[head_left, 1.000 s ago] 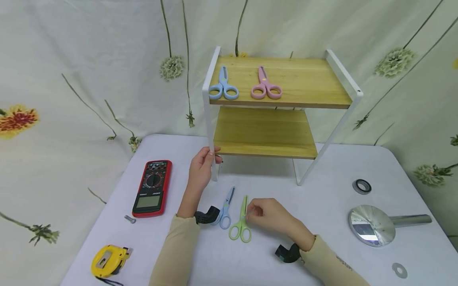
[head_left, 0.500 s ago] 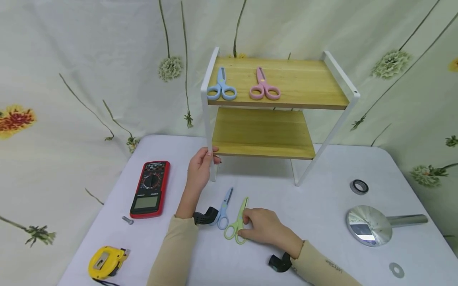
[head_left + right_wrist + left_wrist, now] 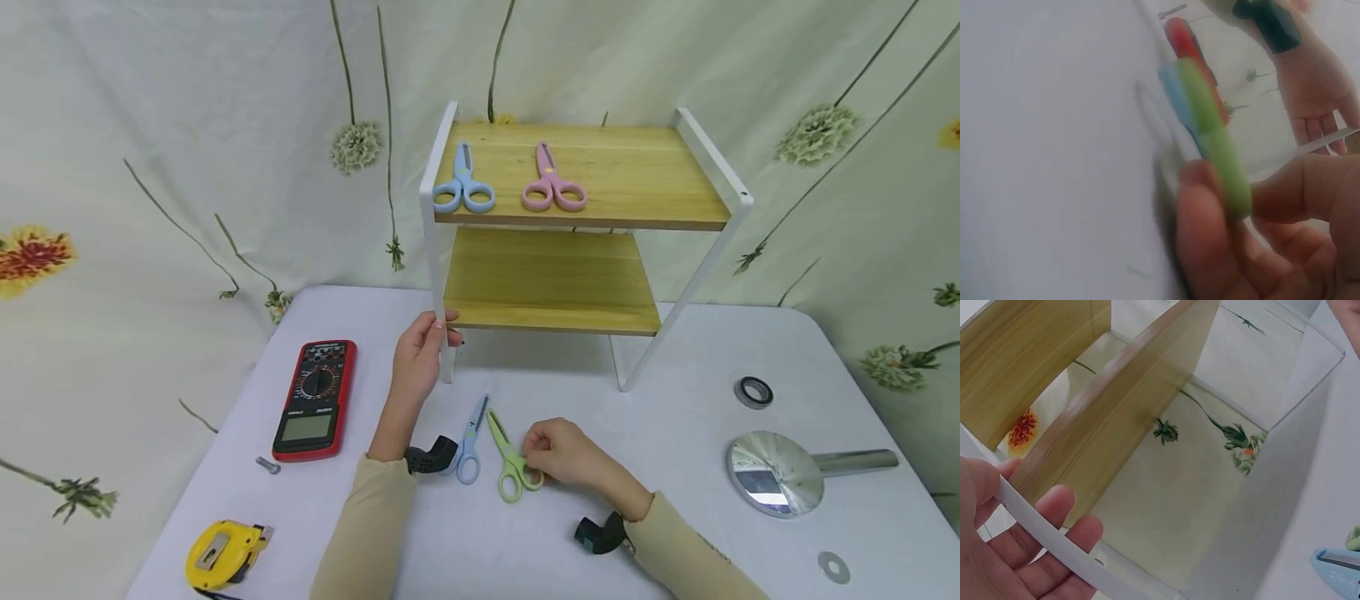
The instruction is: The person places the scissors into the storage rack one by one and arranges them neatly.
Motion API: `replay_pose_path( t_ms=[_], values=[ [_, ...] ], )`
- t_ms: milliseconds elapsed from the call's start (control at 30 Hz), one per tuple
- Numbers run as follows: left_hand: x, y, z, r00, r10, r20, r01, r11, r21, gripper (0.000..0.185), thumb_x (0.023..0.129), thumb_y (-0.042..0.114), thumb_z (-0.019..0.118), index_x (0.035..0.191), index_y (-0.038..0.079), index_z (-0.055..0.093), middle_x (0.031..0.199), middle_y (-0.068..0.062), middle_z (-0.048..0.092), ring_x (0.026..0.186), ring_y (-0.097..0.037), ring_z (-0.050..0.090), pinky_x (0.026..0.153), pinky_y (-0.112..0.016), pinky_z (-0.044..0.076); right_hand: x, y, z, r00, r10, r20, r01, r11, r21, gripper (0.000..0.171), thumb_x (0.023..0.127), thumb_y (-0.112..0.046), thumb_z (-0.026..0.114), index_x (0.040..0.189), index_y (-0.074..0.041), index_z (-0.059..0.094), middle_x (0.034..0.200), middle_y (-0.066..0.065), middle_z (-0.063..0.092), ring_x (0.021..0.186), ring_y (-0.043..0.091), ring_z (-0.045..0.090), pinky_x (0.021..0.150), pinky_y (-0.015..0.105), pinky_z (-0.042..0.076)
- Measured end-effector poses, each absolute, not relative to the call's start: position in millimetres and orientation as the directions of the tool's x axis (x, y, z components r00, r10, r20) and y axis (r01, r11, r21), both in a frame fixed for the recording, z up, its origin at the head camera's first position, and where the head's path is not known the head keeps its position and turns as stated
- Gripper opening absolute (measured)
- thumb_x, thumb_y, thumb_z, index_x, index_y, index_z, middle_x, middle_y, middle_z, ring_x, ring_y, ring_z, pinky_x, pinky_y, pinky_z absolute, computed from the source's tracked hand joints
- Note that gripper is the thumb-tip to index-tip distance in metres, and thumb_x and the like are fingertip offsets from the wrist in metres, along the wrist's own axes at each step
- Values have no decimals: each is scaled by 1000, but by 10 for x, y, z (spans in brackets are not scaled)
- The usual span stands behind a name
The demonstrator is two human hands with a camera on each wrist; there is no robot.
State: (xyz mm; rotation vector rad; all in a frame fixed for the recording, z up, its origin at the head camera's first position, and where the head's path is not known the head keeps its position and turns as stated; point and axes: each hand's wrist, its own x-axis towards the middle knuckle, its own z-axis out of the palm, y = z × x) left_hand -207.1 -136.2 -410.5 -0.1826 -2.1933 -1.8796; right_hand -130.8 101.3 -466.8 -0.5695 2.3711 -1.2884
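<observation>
My left hand (image 3: 420, 354) grips the white left leg of a two-tier wooden shelf (image 3: 555, 321) at the lower board's height; in the left wrist view its fingers (image 3: 1054, 503) curl round the white bar. My right hand (image 3: 562, 450) pinches one handle loop of the green scissors (image 3: 512, 458) between thumb and fingers. In the right wrist view the green handle (image 3: 1232, 175) stands edge-on, with a shadow on the table beside it. Just left of them, blue scissors (image 3: 470, 446) lie on the table, partly covered by the left wrist camera.
Light blue scissors (image 3: 464, 183) and pink scissors (image 3: 553, 183) lie on the top board. A red multimeter (image 3: 315, 400), a bolt (image 3: 267, 465) and a yellow tape measure (image 3: 227, 554) are at left. At right are a bearing ring (image 3: 753, 392), a round metal piece with a handle (image 3: 776, 473) and a washer (image 3: 833, 567).
My right hand came down to the green scissors and took hold of a handle loop. The scissors have turned, their tips swinging left toward the blue pair. My left hand stays on the shelf leg.
</observation>
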Motion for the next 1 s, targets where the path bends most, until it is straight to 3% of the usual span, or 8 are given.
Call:
replay_pose_path(
  t_ms=[100, 233, 367, 467, 633, 800, 900, 1000],
  values=[
    [-2073, -1368, -4114, -963, -64, 262, 249, 159, 955, 28, 108, 12, 44, 118, -1, 67, 91, -23, 70, 83, -2, 64, 96, -36, 44, -1350, 1020, -4711, -814, -541, -210, -9, 375, -927, 22, 89, 3, 49, 103, 4, 66, 64, 1, 61, 50, 6, 55, 48, 20, 48],
    [-2060, -1370, -4112, -964, -63, 258, 244, 166, 955, 28, 108, 13, 44, 118, -1, 67, 91, -24, 70, 83, -2, 64, 96, -35, 45, -1372, 1035, -4748, -775, -585, -238, 31, 341, -940, 39, 92, 4, 41, 121, 5, 68, 65, -1, 53, 47, 5, 45, 45, 18, 37],
    [-2054, -1371, -4102, -962, -65, 264, 250, 170, 953, 28, 108, 13, 44, 117, -1, 67, 91, -23, 70, 83, -3, 63, 94, -35, 44, -1381, 1046, -4759, -712, -658, -243, 53, 295, -954, 44, 90, 5, 37, 122, 9, 68, 80, -3, 61, 49, 2, 42, 47, 17, 31],
    [-2059, -1373, -4100, -962, -62, 267, 254, 166, 953, 29, 108, 13, 43, 118, -2, 67, 90, -23, 70, 83, -2, 63, 94, -34, 44, -1383, 1053, -4755, -682, -692, -237, 35, 293, -956, 37, 93, 2, 44, 118, 11, 69, 76, -4, 61, 50, 0, 42, 49, 16, 32],
    [-2053, -1373, -4094, -963, -60, 262, 249, 162, 955, 29, 108, 13, 43, 118, -2, 66, 90, -21, 70, 83, -2, 64, 94, -34, 44, -1380, 1076, -4717, -678, -708, -200, -72, 334, -940, 31, 89, -7, 67, 118, 3, 72, 77, -8, 62, 70, -1, 47, 65, 17, 39],
    [-2050, -1372, -4100, -962, -63, 264, 251, 163, 954, 28, 108, 12, 44, 118, -2, 66, 90, -22, 70, 82, -2, 64, 94, -36, 45, -1380, 1148, -4518, -667, -735, -122, -187, 324, -927, 39, 83, -10, 76, 120, 1, 71, 75, -3, 49, 70, 3, 43, 66, 19, 36],
    [-2059, -1372, -4112, -964, -58, 260, 248, 162, 955, 28, 108, 13, 44, 118, -1, 66, 91, -24, 69, 83, -3, 64, 95, -39, 45, -1377, 1289, -4203, -639, -769, 18, -307, 234, -922, 45, 80, -7, 78, 123, 3, 68, 83, 9, 61, 74, 4, 47, 67, 20, 40],
    [-2069, -1380, -4123, -965, -58, 257, 244, 169, 955, 29, 109, 15, 43, 119, 0, 66, 92, -22, 69, 84, -4, 64, 95, -42, 46, -1360, 1486, -3716, -615, -770, 170, -454, 169, -875, 52, 78, -6, 81, 128, -2, 66, 100, 8, 67, 80, 6, 49, 68, 24, 43]
  ],
)
